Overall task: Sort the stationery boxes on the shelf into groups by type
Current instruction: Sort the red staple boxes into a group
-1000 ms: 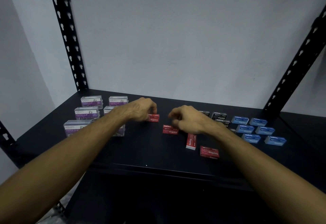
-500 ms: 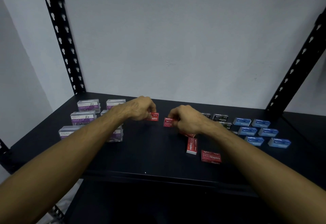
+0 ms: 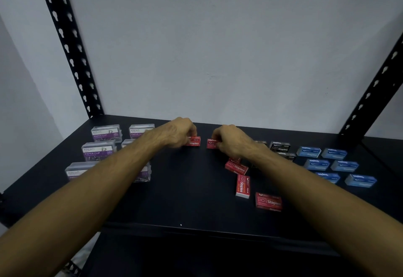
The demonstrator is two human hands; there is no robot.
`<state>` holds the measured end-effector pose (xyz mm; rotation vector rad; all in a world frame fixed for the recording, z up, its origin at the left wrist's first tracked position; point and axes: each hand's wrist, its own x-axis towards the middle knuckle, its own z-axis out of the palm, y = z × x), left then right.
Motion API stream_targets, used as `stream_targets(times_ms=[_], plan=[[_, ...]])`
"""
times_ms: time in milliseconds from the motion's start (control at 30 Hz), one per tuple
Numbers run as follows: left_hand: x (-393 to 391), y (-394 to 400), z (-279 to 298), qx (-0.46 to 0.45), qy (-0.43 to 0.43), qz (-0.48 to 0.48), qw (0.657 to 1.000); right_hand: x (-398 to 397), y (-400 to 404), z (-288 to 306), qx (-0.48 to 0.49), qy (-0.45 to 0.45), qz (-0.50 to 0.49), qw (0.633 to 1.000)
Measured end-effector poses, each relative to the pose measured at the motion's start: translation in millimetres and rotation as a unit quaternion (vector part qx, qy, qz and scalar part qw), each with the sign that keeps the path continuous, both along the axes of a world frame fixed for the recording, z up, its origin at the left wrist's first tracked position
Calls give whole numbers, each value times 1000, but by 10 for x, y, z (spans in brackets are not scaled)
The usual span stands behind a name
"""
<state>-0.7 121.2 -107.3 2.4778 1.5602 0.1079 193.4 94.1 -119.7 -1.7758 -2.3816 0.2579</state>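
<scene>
Mid-frame, the left hand point(image 3: 177, 132) pinches one red staples box point(image 3: 193, 141); the right hand point(image 3: 232, 140) grips another red staples carton point(image 3: 212, 143).

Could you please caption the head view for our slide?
Both hands, left and right, each place a red staples box on the black shelf.

A plain pale grey wall point(image 3: 218, 47) filled the back of the scene, smooth and bare, and met a side wall point(image 3: 21, 102) at the left. Two black perforated uprights stood before it, the left upright point(image 3: 67, 45) leaning inward, the right upright point(image 3: 375, 89) slanting the other way. Below lay a matte black shelf point(image 3: 192, 200). The light was dim and even.
</scene>
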Motion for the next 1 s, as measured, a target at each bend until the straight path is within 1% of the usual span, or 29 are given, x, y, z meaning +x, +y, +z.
stream_targets(times_ms=[567,800,1000], plan=[[-9,16,-50,-3,-20,0,1000,-15,94,-36,0,-1,4,1000],[-8,-25,-27,-3,-11,3,1000,44,22,24,26,-2,3,1000],[28,-80,25,4,18,10,1000,230,-102,179,49,-16,-6,999]])
